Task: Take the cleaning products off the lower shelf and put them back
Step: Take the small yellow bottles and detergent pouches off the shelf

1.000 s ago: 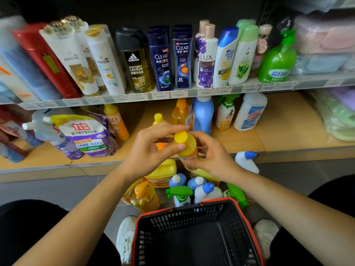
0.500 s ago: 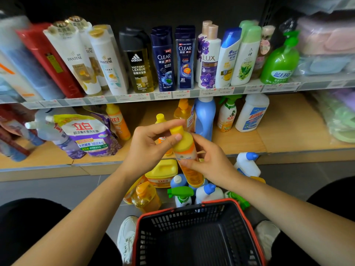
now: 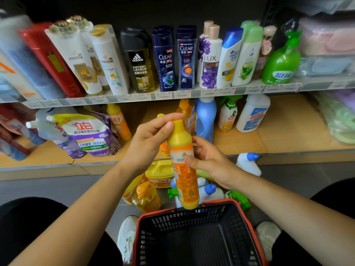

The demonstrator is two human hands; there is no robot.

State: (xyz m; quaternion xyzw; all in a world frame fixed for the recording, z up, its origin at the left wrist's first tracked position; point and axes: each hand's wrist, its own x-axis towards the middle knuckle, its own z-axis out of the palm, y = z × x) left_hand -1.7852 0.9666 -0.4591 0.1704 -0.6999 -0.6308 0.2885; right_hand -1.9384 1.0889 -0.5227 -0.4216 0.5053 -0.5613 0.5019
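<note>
Now lower, more upright: yellow bottle (image 3: 185, 181) gripped, left hand (image 3: 151, 143) up top, right hand (image 3: 209, 162) midway.

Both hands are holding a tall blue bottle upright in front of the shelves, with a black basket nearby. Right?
Not quite: the bottle is yellow with an orange label, not blue. The head view shows it upright before the shelves, left hand near its cap, right hand on its label, black basket nearby.

The price tags (image 3: 163, 95) are too blurred to read
</note>
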